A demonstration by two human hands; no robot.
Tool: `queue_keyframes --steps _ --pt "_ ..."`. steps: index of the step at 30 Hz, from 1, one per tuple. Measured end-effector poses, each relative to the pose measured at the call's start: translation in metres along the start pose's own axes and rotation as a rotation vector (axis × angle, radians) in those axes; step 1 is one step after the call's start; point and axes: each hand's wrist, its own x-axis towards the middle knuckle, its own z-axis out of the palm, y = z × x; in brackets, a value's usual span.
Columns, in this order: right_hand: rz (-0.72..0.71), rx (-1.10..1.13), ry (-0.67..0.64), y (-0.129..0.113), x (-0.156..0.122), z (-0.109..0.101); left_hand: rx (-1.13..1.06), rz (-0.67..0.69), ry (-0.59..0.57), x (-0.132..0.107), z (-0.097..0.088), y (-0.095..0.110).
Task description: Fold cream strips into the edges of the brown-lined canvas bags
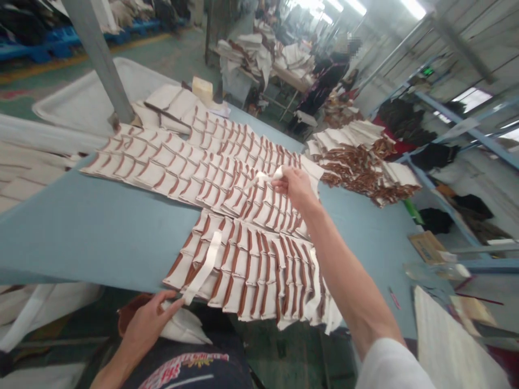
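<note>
My left grip point(148, 319) pinches one white strip point(204, 266), my right grip point(298, 186) a second strip point(263, 177); beneath it lie cloth pieces point(265, 216), too many to count.

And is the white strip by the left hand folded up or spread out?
Spread out: the strip runs long and nearly straight from the left hand over the cloth.
</note>
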Motion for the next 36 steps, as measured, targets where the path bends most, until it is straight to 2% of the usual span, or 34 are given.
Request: queue_keyframes --steps 4,7,9,12,15,20,23,28,31,33,36 --pt "0.037 0.004 -0.226 -0.002 -0.056 0.020 -0.039 0.008 0.110 -0.015 -0.011 0.009" --pt "0.061 0.012 -0.345 -0.007 -0.093 0.035 -0.090 0.000 0.131 -0.022 -0.018 0.019" --pt "0.079 0.049 -0.436 -0.010 -0.116 0.047 -0.130 0.010 0.099 -0.026 -0.023 0.027" --pt "0.093 0.157 -0.592 -0.015 -0.147 0.065 -0.182 0.054 -0.009 -0.032 -0.030 0.043" --pt "0.082 0.227 -0.669 -0.020 -0.175 0.083 -0.219 0.108 -0.120 -0.043 -0.031 0.057" --pt "0.078 0.340 -0.708 -0.028 -0.218 0.109 -0.257 0.235 -0.325 -0.072 -0.023 0.076" --pt "0.109 0.439 -0.673 -0.032 -0.243 0.123 -0.293 0.286 -0.419 -0.081 -0.017 0.090" --pt "0.185 0.490 -0.609 -0.027 -0.279 0.138 -0.392 0.318 -0.436 -0.088 -0.023 0.125" --pt "0.165 0.438 -0.574 -0.015 -0.293 0.141 -0.430 0.302 -0.461 -0.108 -0.036 0.135" --pt "0.122 0.385 -0.517 -0.007 -0.299 0.140 -0.472 0.221 -0.431 -0.128 -0.047 0.133" --pt "0.044 0.301 -0.428 0.003 -0.305 0.138 -0.536 0.018 -0.197 -0.162 -0.066 0.125"
